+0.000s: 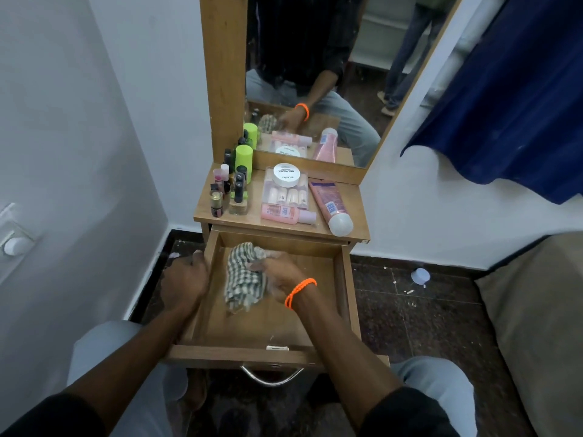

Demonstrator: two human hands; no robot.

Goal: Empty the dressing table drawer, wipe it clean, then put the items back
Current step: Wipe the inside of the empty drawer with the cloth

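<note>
Drawer [342,288] pulled out, bare inside except checked cloth [243,279] at its 11 o'clock. Right hand [277,275] fingers clenched on cloth, pressing it to drawer floor. Left hand [186,275] fingers curled over left drawer wall. Nail polish bottles [227,190], pink tube [331,206], round jar [286,175] on bench [252,222] at 12 o'clock of drawer

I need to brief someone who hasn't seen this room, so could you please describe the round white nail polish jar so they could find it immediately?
Start at the wooden dressing table top below the mirror, above the open drawer. In its middle lies a clear plastic box of small pale bottles, and the white jar rests on the box's far end. It is the only round, flat-lidded item there, printed "NAIL POLISH".
</note>
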